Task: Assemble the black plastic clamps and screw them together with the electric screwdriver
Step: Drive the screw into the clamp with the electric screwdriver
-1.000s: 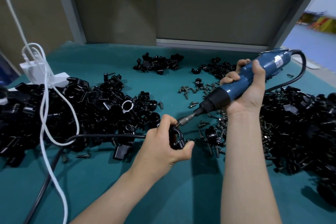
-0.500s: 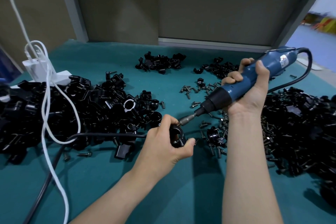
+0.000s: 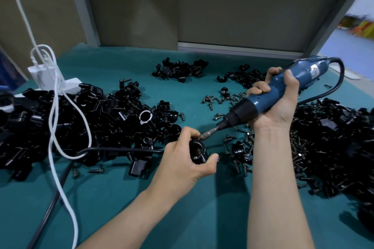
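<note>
Clamp (image 3: 198,150) of black plastic pinched in left grip (image 3: 188,159), fingers and thumb curled round it, just above teal worktop (image 3: 182,208) near centre. Blue electric screwdriver (image 3: 253,104) clenched in right grip (image 3: 279,107), tilted down toward the left, bit tip (image 3: 205,134) touching top of clamp. Heap of black clamp parts (image 3: 91,119) on the left, under looped white cable (image 3: 54,107). Second heap mixed with screws (image 3: 334,147) on the right. Loose screws (image 3: 218,101) scattered between heaps, behind the tool.
</note>
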{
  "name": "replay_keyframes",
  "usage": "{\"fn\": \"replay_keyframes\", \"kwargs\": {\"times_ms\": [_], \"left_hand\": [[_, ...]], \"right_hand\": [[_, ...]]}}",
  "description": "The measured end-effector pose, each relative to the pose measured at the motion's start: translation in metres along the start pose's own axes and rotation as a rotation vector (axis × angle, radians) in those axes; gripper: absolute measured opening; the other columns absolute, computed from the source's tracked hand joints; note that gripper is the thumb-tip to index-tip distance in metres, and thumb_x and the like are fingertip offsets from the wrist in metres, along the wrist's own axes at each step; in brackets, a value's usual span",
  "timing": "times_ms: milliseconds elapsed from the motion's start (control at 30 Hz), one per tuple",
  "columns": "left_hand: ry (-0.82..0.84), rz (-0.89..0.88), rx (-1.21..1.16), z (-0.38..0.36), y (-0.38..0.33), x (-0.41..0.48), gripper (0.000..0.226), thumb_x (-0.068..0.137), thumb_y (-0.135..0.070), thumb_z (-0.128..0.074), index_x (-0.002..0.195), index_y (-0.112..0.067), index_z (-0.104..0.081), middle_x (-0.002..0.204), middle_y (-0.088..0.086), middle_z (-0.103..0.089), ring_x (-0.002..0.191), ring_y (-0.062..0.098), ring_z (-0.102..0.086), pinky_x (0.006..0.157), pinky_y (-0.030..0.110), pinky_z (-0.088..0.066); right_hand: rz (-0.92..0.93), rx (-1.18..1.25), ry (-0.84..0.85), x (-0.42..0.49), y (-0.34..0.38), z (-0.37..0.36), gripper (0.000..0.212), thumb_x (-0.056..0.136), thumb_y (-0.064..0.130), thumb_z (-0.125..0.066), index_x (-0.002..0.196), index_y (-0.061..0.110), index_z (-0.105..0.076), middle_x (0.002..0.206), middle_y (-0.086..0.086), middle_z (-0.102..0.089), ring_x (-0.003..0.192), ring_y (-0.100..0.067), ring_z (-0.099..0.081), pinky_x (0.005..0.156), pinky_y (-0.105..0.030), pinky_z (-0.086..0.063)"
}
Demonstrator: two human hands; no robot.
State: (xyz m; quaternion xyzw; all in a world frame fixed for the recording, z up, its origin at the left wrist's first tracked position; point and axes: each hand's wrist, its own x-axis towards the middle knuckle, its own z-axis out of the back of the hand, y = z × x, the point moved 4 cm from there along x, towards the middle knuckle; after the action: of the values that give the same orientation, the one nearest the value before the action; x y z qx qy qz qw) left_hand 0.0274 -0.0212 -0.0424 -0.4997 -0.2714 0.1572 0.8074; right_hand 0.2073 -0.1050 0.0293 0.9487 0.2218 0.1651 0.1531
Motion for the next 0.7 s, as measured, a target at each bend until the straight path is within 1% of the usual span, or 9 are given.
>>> {"fn": "replay_keyframes", "kwargs": {"times_ms": [100,267,700], "left_hand": [[-0.009,-0.010,0.005,0.0007,-0.0003,0.0005,0.041,0.060,-0.054,-0.065,0.091,-0.039,-0.042,0.056,-0.012,-0.052,0.048,0.004,-0.043,0.048,0.011,-0.035],[0.006,-0.030,-0.003,0.0012,-0.0005,0.0005,0.046,0.062,-0.051,-0.066,0.098,-0.039,-0.040,0.056,-0.011,-0.052,0.048,0.004,-0.044,0.048,0.012,-0.036],[0.013,-0.016,0.000,-0.0007,-0.0005,-0.0004,0.047,0.062,-0.052,-0.064,0.099,-0.041,-0.038,0.055,-0.007,-0.051,0.048,0.004,-0.044,0.048,0.014,-0.036]], "right_hand": [[0.006,-0.007,-0.031,-0.0012,-0.0005,0.0019,0.011,0.082,0.025,-0.057,0.089,0.017,-0.053,0.081,0.009,-0.059,0.045,-0.005,-0.048,0.045,-0.017,-0.045],[0.006,0.002,-0.050,-0.0013,-0.0023,0.0032,0.012,0.082,0.024,-0.058,0.089,0.016,-0.052,0.080,0.008,-0.060,0.045,-0.005,-0.048,0.045,-0.017,-0.045],[0.001,-0.017,-0.057,-0.0010,-0.0048,0.0021,0.012,0.083,0.025,-0.058,0.090,0.017,-0.052,0.081,0.009,-0.059,0.044,-0.005,-0.048,0.044,-0.017,-0.045]]}}
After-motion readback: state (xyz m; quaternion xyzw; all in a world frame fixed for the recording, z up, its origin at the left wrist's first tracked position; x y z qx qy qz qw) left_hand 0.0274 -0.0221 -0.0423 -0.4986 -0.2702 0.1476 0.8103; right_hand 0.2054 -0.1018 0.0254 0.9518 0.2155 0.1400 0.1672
